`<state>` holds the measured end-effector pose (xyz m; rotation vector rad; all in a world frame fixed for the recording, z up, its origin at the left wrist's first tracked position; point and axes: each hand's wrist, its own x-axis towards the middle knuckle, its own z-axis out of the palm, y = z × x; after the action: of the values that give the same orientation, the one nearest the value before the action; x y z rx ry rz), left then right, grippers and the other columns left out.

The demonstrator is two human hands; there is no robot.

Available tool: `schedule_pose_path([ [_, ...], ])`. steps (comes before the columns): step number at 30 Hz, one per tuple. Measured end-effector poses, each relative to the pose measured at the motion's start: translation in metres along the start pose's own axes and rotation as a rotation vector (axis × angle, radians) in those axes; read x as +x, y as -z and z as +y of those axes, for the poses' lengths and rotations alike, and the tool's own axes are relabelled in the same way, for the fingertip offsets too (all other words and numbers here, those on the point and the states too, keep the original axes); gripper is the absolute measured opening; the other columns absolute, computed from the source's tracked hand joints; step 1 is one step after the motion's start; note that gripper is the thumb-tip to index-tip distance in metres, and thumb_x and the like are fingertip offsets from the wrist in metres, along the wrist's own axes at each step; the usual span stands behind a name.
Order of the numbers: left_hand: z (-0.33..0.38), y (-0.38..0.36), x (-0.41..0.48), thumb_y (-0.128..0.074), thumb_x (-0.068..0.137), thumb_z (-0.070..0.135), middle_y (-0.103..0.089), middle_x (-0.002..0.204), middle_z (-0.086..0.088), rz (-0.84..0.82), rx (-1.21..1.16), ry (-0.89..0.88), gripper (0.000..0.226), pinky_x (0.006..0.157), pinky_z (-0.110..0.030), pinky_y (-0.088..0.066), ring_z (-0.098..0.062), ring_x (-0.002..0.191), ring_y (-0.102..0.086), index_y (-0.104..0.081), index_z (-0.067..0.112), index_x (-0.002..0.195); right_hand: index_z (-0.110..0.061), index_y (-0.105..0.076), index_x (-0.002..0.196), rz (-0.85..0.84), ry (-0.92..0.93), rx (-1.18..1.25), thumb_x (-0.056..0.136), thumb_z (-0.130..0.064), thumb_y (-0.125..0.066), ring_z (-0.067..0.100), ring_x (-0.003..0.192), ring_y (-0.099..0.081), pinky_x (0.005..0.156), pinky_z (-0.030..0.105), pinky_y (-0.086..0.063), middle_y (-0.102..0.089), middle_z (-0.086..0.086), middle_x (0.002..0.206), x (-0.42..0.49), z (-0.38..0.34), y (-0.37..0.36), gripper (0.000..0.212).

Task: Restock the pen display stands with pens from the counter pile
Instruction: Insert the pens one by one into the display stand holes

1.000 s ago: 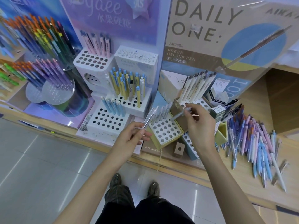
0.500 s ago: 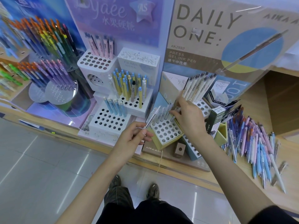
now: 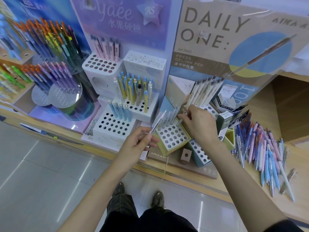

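My left hand (image 3: 138,143) pinches a few clear grey pens (image 3: 158,121) that point up and to the right, just left of the yellow-sided stand with a white hole grid (image 3: 172,138). My right hand (image 3: 198,124) pinches the top of a clear pen (image 3: 179,122) standing in a back-row hole of that stand, beside several clear pens in the same row. A pile of blue, pink and purple pens (image 3: 265,151) lies on the wooden counter to the right.
White tiered stands (image 3: 115,126) with blue and yellow pens sit to the left. Cream pens (image 3: 202,92) fill the stand behind my right hand. A round acrylic rack (image 3: 65,94) of coloured pens stands far left. A tall "DAILY ONE" board (image 3: 217,39) backs the display.
My right hand has moved left and down from above the stand to its back row, setting a clear pen into a hole. My left hand has stayed put with its pens.
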<state>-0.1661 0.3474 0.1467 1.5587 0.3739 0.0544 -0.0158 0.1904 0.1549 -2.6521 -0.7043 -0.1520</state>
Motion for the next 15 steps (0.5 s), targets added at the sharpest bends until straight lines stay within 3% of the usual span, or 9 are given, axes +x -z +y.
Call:
schedule_pose_path([
  [9,0.0,-0.001,0.0,-0.046,0.099,0.012,-0.074,0.085,0.007,0.01,-0.018,0.001,0.015,0.068,-0.015,-0.05,-0.007,0.079,-0.069,-0.054,0.024,0.103,-0.004,-0.059,0.085,0.038,0.045,-0.033,0.093,-0.032,-0.059,0.034,0.071,-0.06,0.054,0.03,-0.025,-0.065,0.015,0.075,0.002,0.002,-0.007,0.03],
  [13,0.001,-0.003,0.001,-0.045,0.099,0.013,-0.074,0.086,0.008,0.012,-0.038,0.0,0.016,0.07,-0.017,-0.052,-0.007,0.08,-0.069,-0.054,0.025,0.104,-0.006,-0.06,0.107,-0.031,-0.006,-0.01,0.094,-0.037,-0.056,0.032,0.081,-0.063,0.059,0.031,-0.035,-0.068,0.012,0.085,0.005,-0.001,-0.003,0.034],
  [15,0.002,-0.005,0.003,-0.044,0.099,0.014,-0.074,0.087,0.009,0.009,-0.037,-0.01,0.016,0.07,-0.017,-0.051,-0.006,0.08,-0.068,-0.055,0.025,0.104,-0.011,-0.055,0.121,-0.028,-0.052,0.126,0.091,-0.04,-0.06,0.02,0.077,-0.062,0.061,0.032,-0.043,-0.066,0.003,0.079,-0.003,-0.003,0.005,0.042],
])
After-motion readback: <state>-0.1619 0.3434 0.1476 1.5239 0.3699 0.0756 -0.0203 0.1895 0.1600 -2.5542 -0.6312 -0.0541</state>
